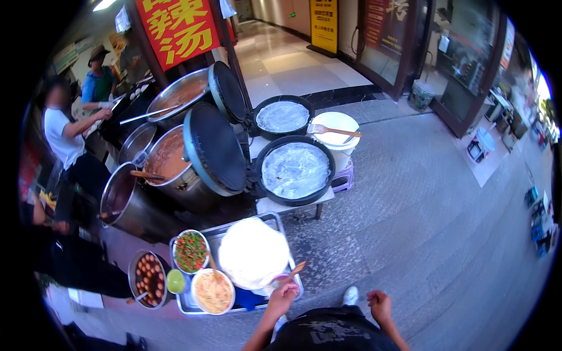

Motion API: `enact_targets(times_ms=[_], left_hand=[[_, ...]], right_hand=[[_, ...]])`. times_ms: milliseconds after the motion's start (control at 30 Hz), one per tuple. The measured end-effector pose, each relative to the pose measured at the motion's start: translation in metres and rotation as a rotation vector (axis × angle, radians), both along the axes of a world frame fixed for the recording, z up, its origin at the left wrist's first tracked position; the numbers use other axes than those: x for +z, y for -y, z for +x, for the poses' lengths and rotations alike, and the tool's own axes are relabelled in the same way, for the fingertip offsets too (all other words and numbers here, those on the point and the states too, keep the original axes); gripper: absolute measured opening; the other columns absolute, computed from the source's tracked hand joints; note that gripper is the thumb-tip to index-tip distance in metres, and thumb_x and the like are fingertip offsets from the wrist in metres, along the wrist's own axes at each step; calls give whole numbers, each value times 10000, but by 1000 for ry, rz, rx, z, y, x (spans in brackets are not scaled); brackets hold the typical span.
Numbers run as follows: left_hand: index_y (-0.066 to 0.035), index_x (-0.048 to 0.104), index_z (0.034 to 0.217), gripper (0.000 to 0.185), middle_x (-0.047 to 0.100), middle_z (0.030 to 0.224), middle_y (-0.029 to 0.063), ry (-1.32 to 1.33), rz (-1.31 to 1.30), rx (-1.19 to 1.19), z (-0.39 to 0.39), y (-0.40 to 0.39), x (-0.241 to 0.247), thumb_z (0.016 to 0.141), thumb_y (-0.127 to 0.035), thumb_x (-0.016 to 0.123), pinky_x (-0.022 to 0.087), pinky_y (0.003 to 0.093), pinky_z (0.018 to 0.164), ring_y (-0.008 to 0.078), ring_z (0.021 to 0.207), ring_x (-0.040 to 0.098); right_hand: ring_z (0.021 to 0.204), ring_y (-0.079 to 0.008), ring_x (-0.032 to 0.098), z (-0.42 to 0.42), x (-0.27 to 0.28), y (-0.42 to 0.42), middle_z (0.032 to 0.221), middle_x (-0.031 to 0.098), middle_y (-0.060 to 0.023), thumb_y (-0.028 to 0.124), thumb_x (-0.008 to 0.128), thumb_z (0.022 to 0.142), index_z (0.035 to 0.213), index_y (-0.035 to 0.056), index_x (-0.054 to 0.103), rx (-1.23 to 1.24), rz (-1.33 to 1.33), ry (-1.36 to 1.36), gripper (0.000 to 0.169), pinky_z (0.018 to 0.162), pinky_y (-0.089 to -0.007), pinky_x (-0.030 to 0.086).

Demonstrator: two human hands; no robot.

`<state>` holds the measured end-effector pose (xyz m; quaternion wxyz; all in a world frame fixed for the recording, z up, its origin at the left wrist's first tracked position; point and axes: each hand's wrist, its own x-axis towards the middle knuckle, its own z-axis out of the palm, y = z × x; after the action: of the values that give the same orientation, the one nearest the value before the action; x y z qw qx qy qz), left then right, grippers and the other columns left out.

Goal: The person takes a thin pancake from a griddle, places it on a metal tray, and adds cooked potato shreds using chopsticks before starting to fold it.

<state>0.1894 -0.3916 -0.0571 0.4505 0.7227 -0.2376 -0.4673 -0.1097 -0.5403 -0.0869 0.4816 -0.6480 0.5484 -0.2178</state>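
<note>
My left hand (pixel 284 298) is at the near right corner of a metal tray (pixel 187 309), close beside a small cup with a wooden-handled tool (pixel 295 271); whether it touches them is unclear. My right hand (pixel 380 305) hangs with curled fingers over the pavement, and what is inside the curl cannot be seen. On the tray are a large white mound (pixel 253 252), a bowl of chopped green and red peppers (pixel 190 251), a bowl of pale shredded food (pixel 213 291) and a green cup (pixel 176 281). Two open round electric griddles (pixel 295 170) hold whitish flat sheets.
A white bucket (pixel 336 127) with a brush (pixel 333 130) across it stands on a purple stool (pixel 344 177). Large steel pots (pixel 118 193) of soup and a pot of brown eggs (pixel 149 278) are left. People stand behind the pots; a doorway lies ahead.
</note>
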Motion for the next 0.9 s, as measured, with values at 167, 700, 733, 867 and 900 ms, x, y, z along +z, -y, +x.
enact_targets(times_ms=[167,700,733,867,900], left_hand=[[6,589,1069,245,662,941,110,-78,-108,106,-69,103,10,878,-137,536,474,274,813,156,903,624],[31,584,1016,189,652,879,111,101,-212,777,-45,171,17,844,8,507,491,256,754,144,826,625],[23,588,1001,171,655,878,110,117,-197,739,-41,177,20,849,-2,514,491,261,757,152,824,630],[-3,597,991,162,659,861,103,140,-126,775,-29,201,33,845,-61,560,491,273,738,165,810,637],[-6,600,988,163,659,857,102,133,-109,784,-24,205,46,843,-72,569,491,276,733,167,807,637]], right_hand=[[602,-144,589,-91,12,99,674,611,-95,-81,404,735,816,-19,628,-73,114,7,247,537,-265,490],[696,-193,627,53,48,258,772,642,-128,55,562,782,838,11,641,602,-77,-21,107,635,-304,489],[686,-184,625,59,44,262,764,643,-122,53,560,784,840,5,640,624,-42,-17,109,625,-300,489],[636,-147,608,85,87,291,728,641,-94,47,546,797,864,-12,632,694,173,-123,124,590,-276,486],[629,-143,606,93,96,298,725,640,-91,47,543,799,870,-13,630,727,163,-127,127,588,-272,485]])
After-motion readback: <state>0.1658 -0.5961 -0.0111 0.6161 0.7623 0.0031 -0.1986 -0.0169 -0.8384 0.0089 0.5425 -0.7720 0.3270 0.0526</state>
